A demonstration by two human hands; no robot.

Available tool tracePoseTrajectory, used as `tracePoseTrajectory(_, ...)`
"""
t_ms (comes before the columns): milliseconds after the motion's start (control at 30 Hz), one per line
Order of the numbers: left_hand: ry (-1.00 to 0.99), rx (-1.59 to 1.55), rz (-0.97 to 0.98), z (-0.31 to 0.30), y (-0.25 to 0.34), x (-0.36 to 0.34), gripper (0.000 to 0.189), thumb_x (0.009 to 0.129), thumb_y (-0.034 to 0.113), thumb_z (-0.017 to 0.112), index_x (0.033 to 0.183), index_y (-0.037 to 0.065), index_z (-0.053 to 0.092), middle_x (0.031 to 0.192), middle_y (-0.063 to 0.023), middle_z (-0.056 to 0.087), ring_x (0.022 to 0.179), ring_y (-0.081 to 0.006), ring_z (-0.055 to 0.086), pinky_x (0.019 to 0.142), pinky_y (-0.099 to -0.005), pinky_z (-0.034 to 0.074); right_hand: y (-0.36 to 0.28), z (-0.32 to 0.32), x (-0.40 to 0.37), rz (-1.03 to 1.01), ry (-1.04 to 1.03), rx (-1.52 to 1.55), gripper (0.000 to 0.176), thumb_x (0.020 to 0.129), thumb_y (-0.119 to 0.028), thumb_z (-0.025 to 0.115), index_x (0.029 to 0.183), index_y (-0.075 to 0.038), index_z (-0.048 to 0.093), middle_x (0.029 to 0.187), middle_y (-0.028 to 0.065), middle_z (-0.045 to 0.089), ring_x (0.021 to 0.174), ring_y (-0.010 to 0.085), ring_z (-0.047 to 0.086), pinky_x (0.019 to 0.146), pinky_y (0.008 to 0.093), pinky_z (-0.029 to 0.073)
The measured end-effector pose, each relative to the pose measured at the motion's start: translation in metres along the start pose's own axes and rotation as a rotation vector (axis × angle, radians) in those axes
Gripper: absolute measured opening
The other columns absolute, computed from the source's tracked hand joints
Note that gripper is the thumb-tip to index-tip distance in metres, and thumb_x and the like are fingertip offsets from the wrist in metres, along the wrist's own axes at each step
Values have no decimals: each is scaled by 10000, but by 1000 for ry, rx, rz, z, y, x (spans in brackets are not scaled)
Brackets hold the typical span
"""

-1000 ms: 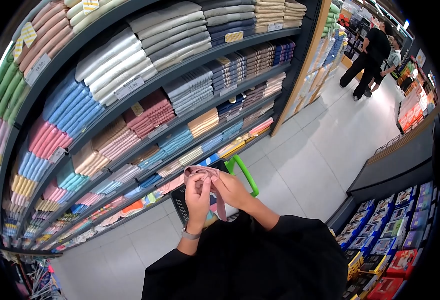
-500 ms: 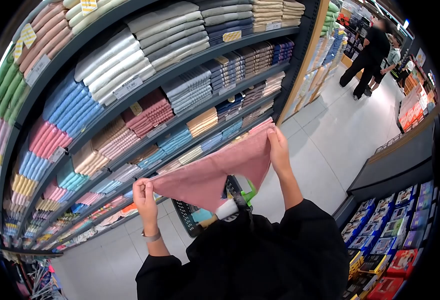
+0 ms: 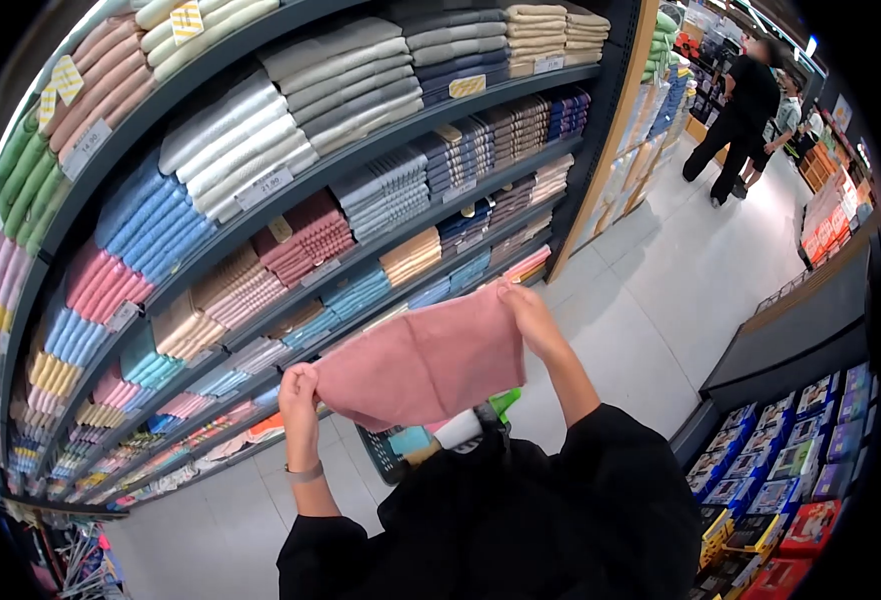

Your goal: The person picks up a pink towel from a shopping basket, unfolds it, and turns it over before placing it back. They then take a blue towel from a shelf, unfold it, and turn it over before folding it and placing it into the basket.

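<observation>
A pink towel (image 3: 426, 355) hangs between my two hands, spread out in front of my body. My left hand (image 3: 299, 384) pinches its left upper corner, and a band shows on that wrist. At the opposite corner, my right hand (image 3: 528, 313) is closed on the cloth. Below the towel, partly covered by it, is a dark shopping basket (image 3: 379, 455) with a light blue item (image 3: 410, 440), a white roll-like item (image 3: 458, 430) and something bright green (image 3: 506, 401) in or by it.
Long shelves (image 3: 361, 135) of folded towels curve along the left and ahead. A display of boxed goods (image 3: 761, 470) stands at the lower right. Tiled floor (image 3: 631, 310) runs between them toward a person in black (image 3: 746, 110) and others farther back.
My hands have come closer together, the right one moving left and down. The towel now hangs as a wider, fuller panel and covers more of the basket.
</observation>
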State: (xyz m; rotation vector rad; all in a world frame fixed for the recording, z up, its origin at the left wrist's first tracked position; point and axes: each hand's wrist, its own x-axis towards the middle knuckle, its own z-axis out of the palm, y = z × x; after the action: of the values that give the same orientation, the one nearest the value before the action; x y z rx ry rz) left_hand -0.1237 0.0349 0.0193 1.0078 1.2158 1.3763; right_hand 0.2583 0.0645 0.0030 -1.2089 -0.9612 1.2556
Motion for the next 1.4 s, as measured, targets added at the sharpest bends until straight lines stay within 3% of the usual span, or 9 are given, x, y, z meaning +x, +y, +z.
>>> tracePoseTrajectory(300,-27,9,72,84,-1,-36,97,948,106,544,996,25,522,814,-25,586,702,-72,563,614,-214,493,-6,79,-47,5,-60,-56,297,994,-214,429,1126,4,584,973,46,634,864,82,567,787,247,451)
tracePoseTrajectory(367,-83,-32,105,108,-6,-39,94,947,79,539,1007,12,513,821,-44,593,693,-88,572,621,-223,513,-5,106,-59,-299,-55,-115,262,978,-203,447,1022,20,577,860,95,656,792,189,619,718,316,468)
tracePoseTrajectory(633,-196,-32,153,137,2,-50,121,953,67,530,1050,-5,520,938,-54,603,826,-83,583,719,-209,488,-7,117,-74,-205,-217,-149,298,989,-159,406,1189,17,540,993,116,632,892,148,584,819,274,463)
tracePoseTrajectory(700,-225,49,181,137,4,-50,150,945,42,520,1080,-22,541,964,-70,616,856,-117,595,761,-236,483,-3,118,-73,-328,-169,-135,271,949,-155,452,1148,17,516,939,232,625,861,350,636,764,366,479)
tracePoseTrajectory(900,-250,262,316,135,2,-47,181,886,-20,531,1046,-23,617,974,-112,622,872,-211,608,783,-295,474,15,112,-70,-308,-181,-177,268,910,-139,517,1124,22,498,924,222,619,837,364,619,751,362,478)
tracePoseTrajectory(1000,-253,519,649,141,19,-50,178,889,-12,527,1046,-29,609,942,-114,610,839,-214,597,769,-293,468,22,107,-63,-278,-245,-169,264,932,-41,452,1185,15,501,1024,69,577,930,120,537,843,257,433)
tracePoseTrajectory(1033,-254,520,650,141,21,-49,178,889,-12,527,1046,-29,609,942,-114,610,839,-214,597,769,-293,468,17,107,-63,-278,-244,-167,264,932,-41,452,1185,15,501,1024,69,577,930,120,537,843,257,433)
tracePoseTrajectory(1100,-242,622,778,138,22,-49,202,836,-34,568,1029,-5,622,957,-133,597,877,-281,584,806,-342,464,5,107,-61,-404,-219,-205,215,939,-142,483,1068,27,513,951,229,625,872,389,615,726,385,484)
tracePoseTrajectory(1400,-227,711,776,128,23,-41,241,780,-11,651,1010,5,580,1021,-140,564,922,-303,550,828,-370,447,-8,90,-54,-254,-423,-211,255,956,-184,455,1059,32,542,982,227,634,915,362,626,786,395,475)
